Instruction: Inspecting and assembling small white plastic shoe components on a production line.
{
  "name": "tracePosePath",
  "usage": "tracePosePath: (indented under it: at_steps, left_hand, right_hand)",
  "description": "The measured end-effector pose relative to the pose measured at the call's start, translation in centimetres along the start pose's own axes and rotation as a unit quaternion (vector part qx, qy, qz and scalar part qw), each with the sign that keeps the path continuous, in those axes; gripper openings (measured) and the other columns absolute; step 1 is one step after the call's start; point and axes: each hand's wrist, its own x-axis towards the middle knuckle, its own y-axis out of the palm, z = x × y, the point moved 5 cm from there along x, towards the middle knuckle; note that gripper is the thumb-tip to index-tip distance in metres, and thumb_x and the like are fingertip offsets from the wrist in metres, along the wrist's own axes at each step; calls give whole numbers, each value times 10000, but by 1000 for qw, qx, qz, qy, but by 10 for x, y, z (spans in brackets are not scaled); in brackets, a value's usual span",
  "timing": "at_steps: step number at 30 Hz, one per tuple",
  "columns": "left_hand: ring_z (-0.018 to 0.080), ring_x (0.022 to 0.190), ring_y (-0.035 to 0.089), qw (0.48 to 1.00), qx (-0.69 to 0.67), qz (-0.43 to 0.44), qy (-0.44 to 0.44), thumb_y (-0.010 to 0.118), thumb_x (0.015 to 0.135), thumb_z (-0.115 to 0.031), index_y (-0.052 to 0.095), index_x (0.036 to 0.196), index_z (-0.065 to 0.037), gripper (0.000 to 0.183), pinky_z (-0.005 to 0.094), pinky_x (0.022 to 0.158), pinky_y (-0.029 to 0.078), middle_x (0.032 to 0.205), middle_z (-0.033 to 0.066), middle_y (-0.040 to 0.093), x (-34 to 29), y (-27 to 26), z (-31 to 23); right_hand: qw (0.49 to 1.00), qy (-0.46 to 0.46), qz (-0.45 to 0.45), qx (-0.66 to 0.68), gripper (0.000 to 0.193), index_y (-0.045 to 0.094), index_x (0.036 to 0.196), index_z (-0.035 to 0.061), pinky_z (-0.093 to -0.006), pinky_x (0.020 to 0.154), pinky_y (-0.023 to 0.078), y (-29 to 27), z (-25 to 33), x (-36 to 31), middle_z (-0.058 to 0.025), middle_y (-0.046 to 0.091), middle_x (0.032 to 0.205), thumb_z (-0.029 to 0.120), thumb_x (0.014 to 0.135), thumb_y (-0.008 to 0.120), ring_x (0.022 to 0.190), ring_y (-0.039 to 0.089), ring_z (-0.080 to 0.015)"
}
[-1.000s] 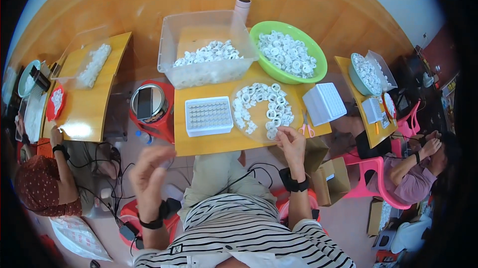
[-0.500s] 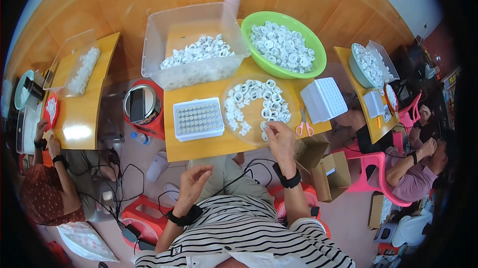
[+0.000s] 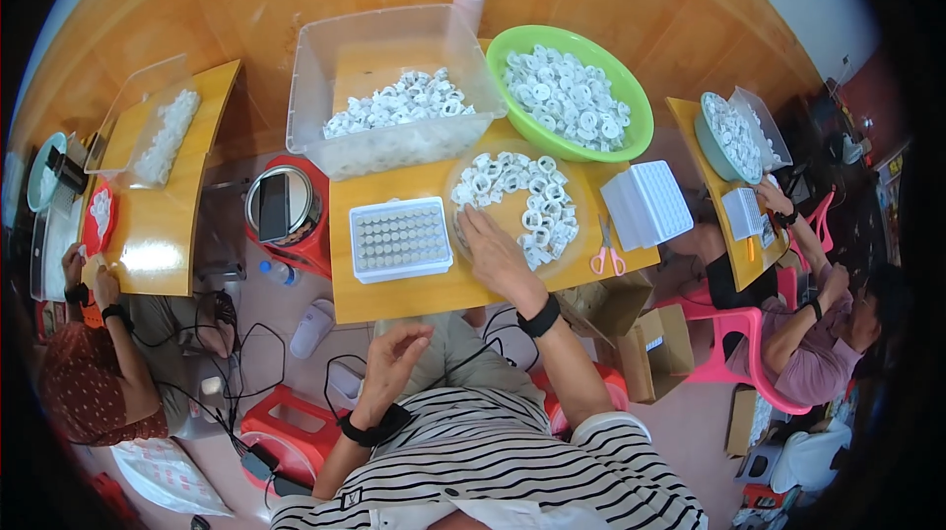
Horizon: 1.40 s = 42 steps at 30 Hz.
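Beside the nearer right hand (image 3: 498, 252), fingers outstretched, white parts (image 3: 533, 219) curve away rightward; left hand (image 3: 396, 363) curls farther back, can't tell either's grip!

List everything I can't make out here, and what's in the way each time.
Head view:
- White parts directly beneath the right hand: covered by it, if any.
- Whether the left hand holds anything: its curled fingers hide this.
- Pink bottle, lower part: hazy behind the translucent bin.
- Green bowl, bottom: buried under its heap.
- Small pieces, fine detail: too small.
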Motion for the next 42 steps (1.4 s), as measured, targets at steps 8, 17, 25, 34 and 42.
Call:
tracePosePath:
  at_steps: [8,17,25,34,42]
  left_hand:
    - [127,876,604,1000,-9,5,-18,566,851,-53,625,1010,26,187,246,795,466,948,84,645,-6,-11,14]
    - [146,893,598,997,54,46,12,583,823,-42,515,1193,-6,378,259,764,478,1119,100,563,8,15,-6]
    - [358,1082,437,901,326,146,247,607,769,-55,379,1312,-30,589,401,924,393,1304,200,344,26,92,-55]
    - [387,1151,353,875,391,148,245,643,735,-70,410,1276,-7,592,437,969,339,1285,214,343,34,106,-41]
    - [398,1123,390,889,373,146,224,646,749,-70,406,1274,1,582,411,967,356,1291,230,320,35,105,-36]
  right_hand:
    - [997,-11,53,50,408,448,1231,10,-378,951,385,-23,12,-34,-207,452,1261,31,824,481,1160,441,-356]
    - [995,25,-5,100,287,577,1051,15,-388,811,451,-53,15,-53,-149,567,1024,-7,769,529,957,548,-338]
    - [983,-53,174,17,280,585,1057,38,-398,785,456,-101,9,-24,-151,572,995,74,782,553,916,561,-335]
    - [992,-122,8,-32,383,541,1095,50,-397,794,455,-46,-11,30,-130,495,1083,92,725,634,1042,501,-304]
    - [993,-84,11,-86,176,585,833,26,-408,796,399,-46,-42,23,-112,515,953,56,662,616,973,487,-282]
